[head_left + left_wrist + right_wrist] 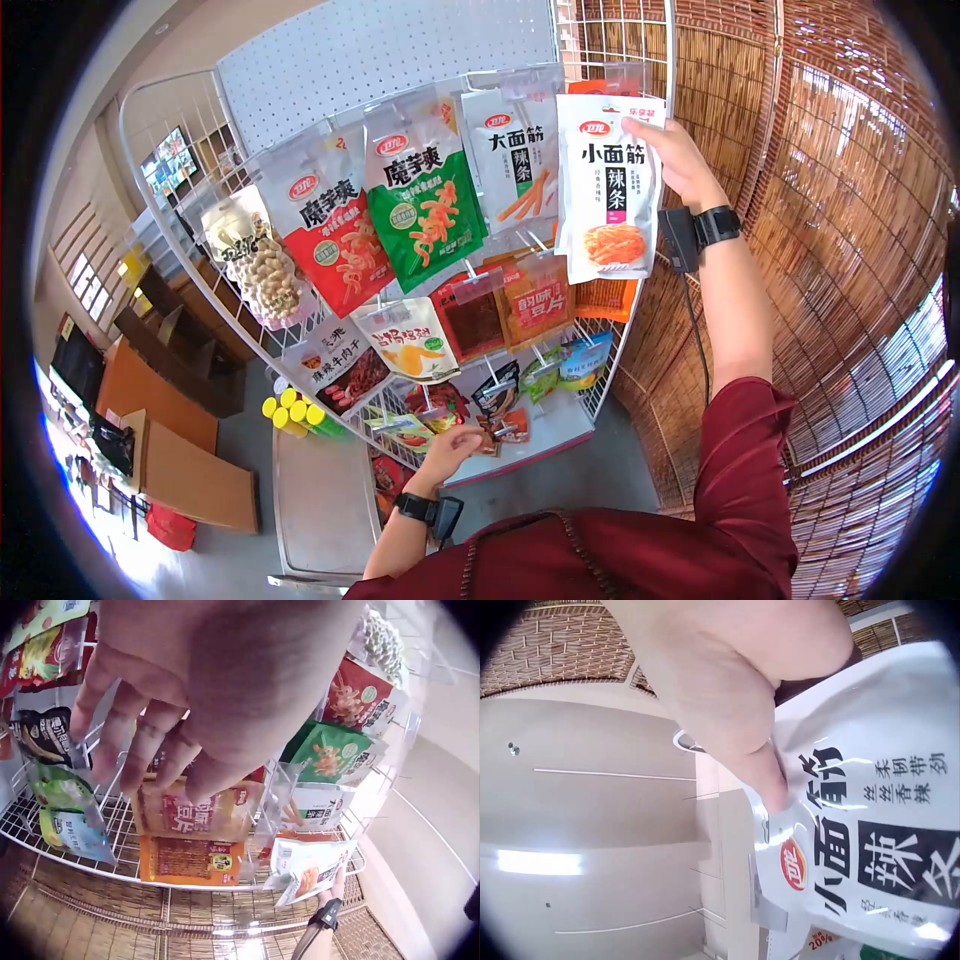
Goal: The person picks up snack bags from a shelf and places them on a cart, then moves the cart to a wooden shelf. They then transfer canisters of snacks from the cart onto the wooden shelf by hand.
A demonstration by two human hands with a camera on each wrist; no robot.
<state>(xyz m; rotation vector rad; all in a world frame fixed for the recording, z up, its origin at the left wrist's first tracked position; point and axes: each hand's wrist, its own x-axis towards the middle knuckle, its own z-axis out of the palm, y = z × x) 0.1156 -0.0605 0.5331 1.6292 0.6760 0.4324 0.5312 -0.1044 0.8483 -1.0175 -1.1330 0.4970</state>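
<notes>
In the head view my right hand pinches the upper right corner of a white snack packet with an orange noodle picture, thumb on its front; the fingers behind it are hidden. The packet hangs upright at the rack's upper right, beside a white packet on a hook. The right wrist view shows the thumb of my right hand on the white packet. Lower down, my left hand is held before the bottom row, holding nothing; its fingers look loosely bent in the left wrist view.
Red and green packets hang left on the wire rack, with several others below, including a yellow-and-white one. A woven screen stands close on the right. At lower left are a metal table and yellow-lidded containers.
</notes>
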